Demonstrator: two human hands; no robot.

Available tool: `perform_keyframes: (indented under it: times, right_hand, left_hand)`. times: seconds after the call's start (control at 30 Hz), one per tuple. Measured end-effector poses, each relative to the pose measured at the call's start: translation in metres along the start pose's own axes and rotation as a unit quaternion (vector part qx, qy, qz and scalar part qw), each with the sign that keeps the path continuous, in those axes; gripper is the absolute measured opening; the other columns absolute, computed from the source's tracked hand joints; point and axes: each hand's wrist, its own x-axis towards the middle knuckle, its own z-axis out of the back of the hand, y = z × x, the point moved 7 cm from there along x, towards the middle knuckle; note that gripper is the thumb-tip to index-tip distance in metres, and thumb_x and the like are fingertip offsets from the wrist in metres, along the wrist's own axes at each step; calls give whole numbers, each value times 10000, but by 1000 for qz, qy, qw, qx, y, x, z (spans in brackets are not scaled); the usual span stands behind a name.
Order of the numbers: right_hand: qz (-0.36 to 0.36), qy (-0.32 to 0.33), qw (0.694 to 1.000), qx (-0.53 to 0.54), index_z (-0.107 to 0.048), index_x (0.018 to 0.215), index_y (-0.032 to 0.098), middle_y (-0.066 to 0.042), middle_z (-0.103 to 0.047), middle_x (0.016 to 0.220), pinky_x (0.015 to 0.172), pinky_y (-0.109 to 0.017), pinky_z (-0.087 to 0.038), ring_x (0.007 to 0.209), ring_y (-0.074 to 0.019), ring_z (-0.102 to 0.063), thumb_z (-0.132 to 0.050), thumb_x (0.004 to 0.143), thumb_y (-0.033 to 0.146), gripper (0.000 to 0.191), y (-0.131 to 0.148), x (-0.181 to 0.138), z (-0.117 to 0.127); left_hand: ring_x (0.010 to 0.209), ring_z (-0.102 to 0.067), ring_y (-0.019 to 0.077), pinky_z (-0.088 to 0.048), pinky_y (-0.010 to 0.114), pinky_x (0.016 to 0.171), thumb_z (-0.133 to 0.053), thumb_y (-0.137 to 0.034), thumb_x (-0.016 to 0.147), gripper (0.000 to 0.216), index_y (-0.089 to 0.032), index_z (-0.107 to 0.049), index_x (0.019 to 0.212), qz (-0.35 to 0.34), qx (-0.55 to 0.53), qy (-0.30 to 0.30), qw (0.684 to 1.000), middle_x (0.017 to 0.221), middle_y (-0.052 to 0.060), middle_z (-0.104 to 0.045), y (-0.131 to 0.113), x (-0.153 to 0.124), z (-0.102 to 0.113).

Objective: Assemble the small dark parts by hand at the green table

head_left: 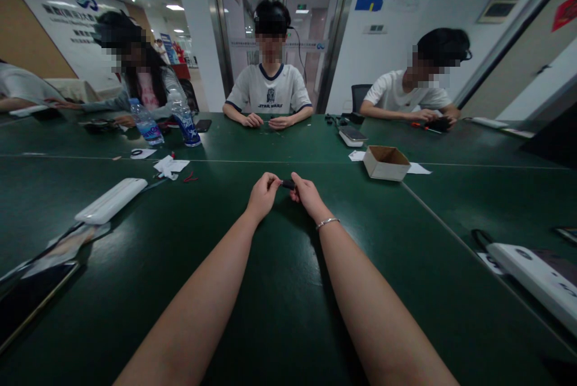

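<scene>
A small black stubby piece point(287, 184) spans the gap between my two hands, a little above the green table point(279, 266). Its exact kind is too small to make out. My right hand point(307, 195) grips the thicker black body between thumb and fingers. At its thin left end, my left hand point(262, 196) is closed in a pinch on the tip. Fingers cover both ends of the piece. Both forearms stretch forward over the table, and a bracelet point(327, 223) circles the right wrist.
An open cardboard box point(386, 163) stands right of my hands. Left lie paper scraps point(170, 166), a white power bank point(112, 201) and a phone point(38, 302). Two bottles point(184, 124) stand farther back. A white device point(534, 275) lies far right. Several people point(269, 88) sit around the table.
</scene>
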Motion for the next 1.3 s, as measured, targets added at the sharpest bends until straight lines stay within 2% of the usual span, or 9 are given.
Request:
perform_keyframes:
  times: [0.1, 0.23, 0.33, 0.4, 0.57, 0.8, 1.0, 1.17, 1.3]
  right_hand:
    - [1, -6, 1000, 7, -470, 548, 188, -2, -498, 450, 411, -221, -313, 382, -84, -412, -532, 762, 739, 595, -1, 2, 0]
    - [13, 9, 1000, 5, -515, 580, 180, -5, -522, 474, 430, -226, -341, 399, -87, -430, -544, 750, 739, 585, 0, 2, -3]
    - [18, 35, 999, -3, -538, 624, 177, -7, -561, 509, 448, -222, -361, 424, -89, -457, -593, 743, 697, 537, 2, 1, -8]
    - [21, 54, 998, 3, -535, 640, 177, -4, -582, 530, 456, -214, -370, 438, -87, -470, -643, 725, 656, 499, 2, 1, -10]
    - [24, 68, 997, 41, -573, 770, 170, -5, -632, 592, 470, -207, -399, 467, -92, -515, -739, 675, 545, 421, 1, 2, -10]
    - [35, 53, 994, 87, -589, 852, 168, 4, -643, 644, 484, -210, -428, 483, -89, -534, -781, 634, 489, 433, -3, 5, -5]
    - [50, 43, 992, 109, -576, 891, 182, 34, -598, 650, 482, -217, -432, 501, -92, -541, -803, 605, 460, 459, -4, 7, -1]
    - [50, 40, 991, 116, -579, 915, 190, 37, -587, 666, 498, -220, -440, 529, -97, -551, -799, 614, 434, 446, -5, 6, 0]
    - [47, 43, 991, 113, -581, 926, 191, 30, -591, 684, 503, -223, -438, 538, -99, -551, -793, 622, 422, 437, -5, 6, 0]
  left_hand:
    - [810, -563, 140, -435, 267, 739, -540, -226, 851, 70, -186, -548, 907, -1, -46, -7, 999, 899, 31, -603, 0, 1, -1]
    - [816, -562, 128, -440, 240, 701, -571, -195, 796, 222, -193, -514, 1011, 66, -130, -36, 989, 955, 32, -589, 6, 1, 2]
    - [681, -539, 113, -417, 222, 608, -488, -323, 865, 209, -188, -512, 1023, 132, -170, -28, 976, 807, 10, -569, 13, 1, 1]
    - [600, -496, 105, -395, 219, 568, -447, -367, 884, 228, -175, -531, 975, 151, -168, -20, 974, 703, -11, -524, 16, 1, 0]
    - [595, -481, 95, -382, 208, 554, -486, -197, 806, 164, -168, -558, 951, 138, -147, -23, 979, 700, -22, -503, 15, 2, -1]
    - [463, -425, 96, -304, 205, 462, -388, -410, 907, 303, -175, -565, 980, 166, -109, 8, 980, 543, -52, -453, 29, 0, -8]
    - [499, -438, 74, -322, 190, 483, -525, -311, 853, 248, -171, -542, 1057, 142, -106, 5, 984, 651, -37, -523, 27, 2, -7]
    - [464, -401, 79, -302, 195, 454, -409, -335, 907, 260, -167, -562, 1034, 174, -128, 45, 975, 606, -33, -494, 24, 1, -12]
    - [478, -402, 75, -299, 187, 446, -461, -270, 872, 229, -176, -559, 1056, 177, -136, 36, 974, 625, -42, -464, 23, 0, -11]
